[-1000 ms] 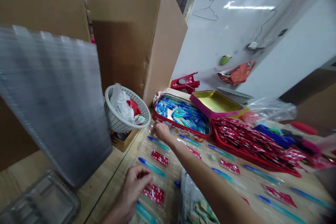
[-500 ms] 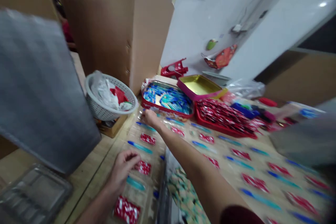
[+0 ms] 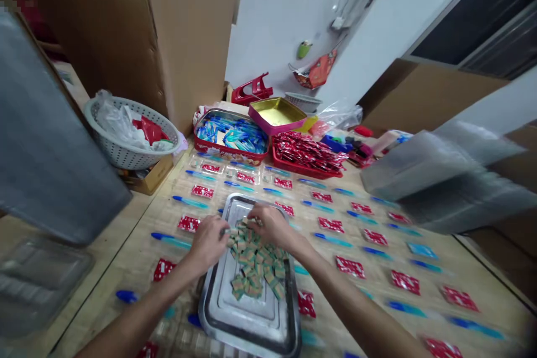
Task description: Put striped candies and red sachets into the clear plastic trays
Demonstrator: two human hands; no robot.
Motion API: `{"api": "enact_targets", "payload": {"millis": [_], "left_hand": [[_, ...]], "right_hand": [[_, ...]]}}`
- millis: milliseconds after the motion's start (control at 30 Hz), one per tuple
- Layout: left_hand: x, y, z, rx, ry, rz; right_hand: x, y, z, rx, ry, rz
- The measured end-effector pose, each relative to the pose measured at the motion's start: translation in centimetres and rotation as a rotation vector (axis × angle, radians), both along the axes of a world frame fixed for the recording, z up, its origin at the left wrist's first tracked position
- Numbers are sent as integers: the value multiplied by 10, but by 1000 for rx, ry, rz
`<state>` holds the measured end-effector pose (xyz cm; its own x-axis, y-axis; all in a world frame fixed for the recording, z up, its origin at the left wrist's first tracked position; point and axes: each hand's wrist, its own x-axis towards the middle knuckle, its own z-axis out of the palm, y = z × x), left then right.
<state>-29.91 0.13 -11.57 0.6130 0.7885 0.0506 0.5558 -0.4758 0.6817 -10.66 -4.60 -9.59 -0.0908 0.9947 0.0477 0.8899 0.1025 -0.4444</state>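
Observation:
A metal tray [image 3: 222, 313] lies in the middle, its pile of small green-and-tan blocks [image 3: 254, 274] heaped toward the far half. My right hand [image 3: 271, 226] reaches over the far part of this pile, fingers curled down and closed at the blocks. Beside it, my left hand [image 3: 210, 240] is over the tray's left rim with fingers pinched together. Whatever either hand grips is too small or hidden to make out. Around the tray, clear plastic packs hold red patterned packets [image 3: 202, 191] and blue pens [image 3: 191, 201].
Behind stand a tin of blue pens [image 3: 230, 148], a red basket of red packets [image 3: 308, 156] and a gold-lined lid [image 3: 277, 114]. A grey perforated basket [image 3: 130, 131] with plastic bags is at left, before cardboard [image 3: 193, 39]. Clear plastic sheets [image 3: 419, 168] stand at right.
My right hand has come back from the far packs near the pen tin to the blocks. My left hand has moved from beside a red packet to the tray. The view has shifted.

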Motion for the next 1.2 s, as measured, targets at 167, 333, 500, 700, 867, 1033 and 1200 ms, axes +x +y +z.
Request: {"api": "enact_targets", "payload": {"millis": [167,333,500,700,867,1033,1200], "left_hand": [[26,-16,1,224,239,-82],[30,-27,7,190,197,5],[27,-51,13,-227,-279,10],[18,-83,6,-886,-655,183],[5,-95,6,-1111,-794,303],[-1,-104,6,-1138,-827,328],[-3,-111,5,-1071,-846,395]], "right_hand": [[-6,-42,-16,141,-44,-42],[-14,-60,-18,208,157,-77],[-17,-78,-14,182,525,-146],[-29,-97,-13,77,931,-134],[-37,-109,-29,-53,1351,-200],[-44,-116,-34,-12,1376,-290],[-49,-122,-23,19,1476,-365]]}}
